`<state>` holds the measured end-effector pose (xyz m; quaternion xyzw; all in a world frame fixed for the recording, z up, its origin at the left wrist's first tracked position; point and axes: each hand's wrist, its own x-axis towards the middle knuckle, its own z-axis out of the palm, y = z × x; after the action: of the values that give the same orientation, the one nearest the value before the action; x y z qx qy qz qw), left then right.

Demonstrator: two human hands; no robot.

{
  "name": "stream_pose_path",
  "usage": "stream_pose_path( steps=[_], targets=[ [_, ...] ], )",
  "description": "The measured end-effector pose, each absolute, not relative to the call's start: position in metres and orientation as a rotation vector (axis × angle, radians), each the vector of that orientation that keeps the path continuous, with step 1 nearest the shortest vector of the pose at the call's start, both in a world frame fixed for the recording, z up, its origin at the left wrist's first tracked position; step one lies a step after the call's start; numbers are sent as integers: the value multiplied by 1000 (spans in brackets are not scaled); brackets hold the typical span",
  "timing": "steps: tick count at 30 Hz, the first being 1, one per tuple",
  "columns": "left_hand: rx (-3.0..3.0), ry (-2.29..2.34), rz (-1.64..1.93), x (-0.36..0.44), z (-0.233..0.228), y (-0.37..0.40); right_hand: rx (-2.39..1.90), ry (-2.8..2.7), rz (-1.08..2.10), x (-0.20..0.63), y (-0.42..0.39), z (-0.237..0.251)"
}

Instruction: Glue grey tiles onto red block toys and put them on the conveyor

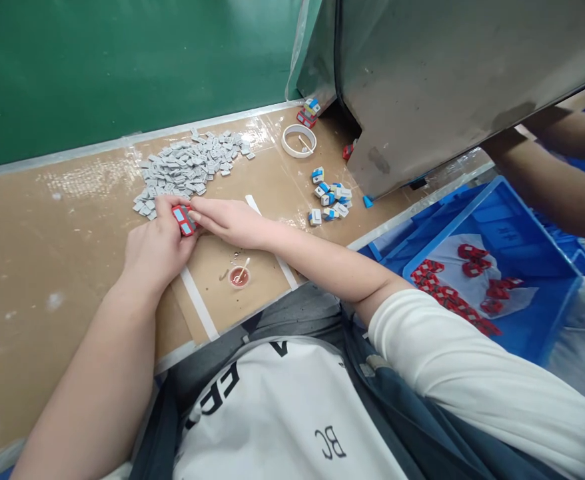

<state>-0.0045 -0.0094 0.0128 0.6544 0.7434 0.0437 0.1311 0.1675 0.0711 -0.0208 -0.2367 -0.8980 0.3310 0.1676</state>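
your left hand [157, 245] has its fingers curled around a small red toy car [184, 221], pinching it by its sides with the light-blue windows facing up. your right hand [227, 220] lies flat and stretched, its fingertips pressed against the same red toy car from the right, so both hands meet on it; whether the right fingers actually pinch it cannot be told. the car sits just above the brown table top [47, 233], right at the near edge of the pile of grey pieces [185, 167], which spreads away from the grip toward the green wall. just below the grip, toward your body, stands a small red cap with a stick in it [239, 276], between two white tape strips. to the right of the grip, well apart, lies a cluster of blue-and-white toy cars [330, 198], and beyond them a white tape ring [299, 141]. farther right, past your right forearm, a blue bin [522, 247] holds more red cars [452, 293]. another person's arms [547, 180] reach in above that bin.
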Motion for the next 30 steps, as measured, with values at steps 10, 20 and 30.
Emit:
stream_pose_path(
  steps=[10,20,30],
  targets=[
    [1858,2094,368,-11,12,-11,-510,-2498,919,169,73,-23],
    [1835,2037,447,-12,19,-18,-539,-2533,838,167,67,-20],
    [1904,2090,490,-18,7,-19,-527,-2597,773,170,68,-14]
  ],
)
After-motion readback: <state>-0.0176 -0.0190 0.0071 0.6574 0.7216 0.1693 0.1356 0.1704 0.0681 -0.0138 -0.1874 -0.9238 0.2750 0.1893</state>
